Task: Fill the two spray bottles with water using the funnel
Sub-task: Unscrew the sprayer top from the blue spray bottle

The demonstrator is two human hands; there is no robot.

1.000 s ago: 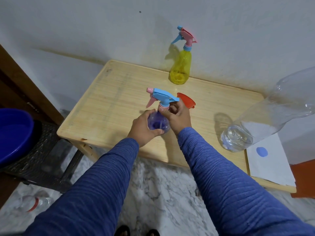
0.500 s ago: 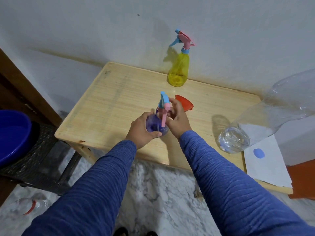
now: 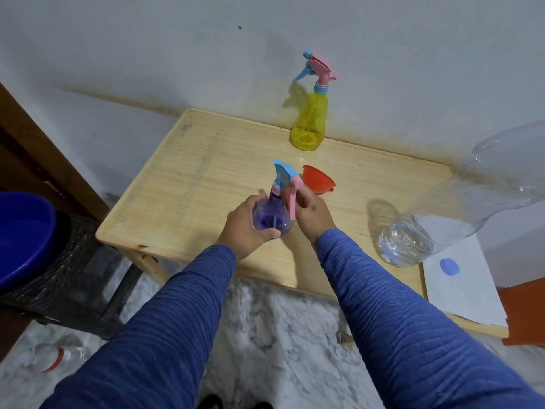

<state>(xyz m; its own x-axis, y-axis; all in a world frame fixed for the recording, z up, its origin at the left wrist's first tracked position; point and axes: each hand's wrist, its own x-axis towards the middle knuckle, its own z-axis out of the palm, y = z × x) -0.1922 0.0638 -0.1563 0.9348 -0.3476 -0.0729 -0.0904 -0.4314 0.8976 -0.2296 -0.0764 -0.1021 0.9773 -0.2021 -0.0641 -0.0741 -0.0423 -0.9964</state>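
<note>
My left hand [image 3: 246,224] wraps purple spray bottle [image 3: 271,218] body, fingers curled tight around it, table [image 3: 188,184] centre. My right hand [image 3: 314,214] closes at neck beside pink trigger; fingertips hidden behind sprayer head, exact hold unclear. Orange funnel [image 3: 318,180] at 1 o'clock, just behind. Yellow spray bottle [image 3: 309,122] at 12 o'clock by wall. Clear water bottle [image 3: 460,202] at 3 o'clock, top cut off.

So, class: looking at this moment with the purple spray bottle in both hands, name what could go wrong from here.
1. The purple spray bottle sits near the table's front edge; twisting its spray head could tip it off.
2. The funnel lies just behind the right hand and may get knocked.
3. The big water bottle near the right edge, beside the paper, could wet it if bumped.
</note>
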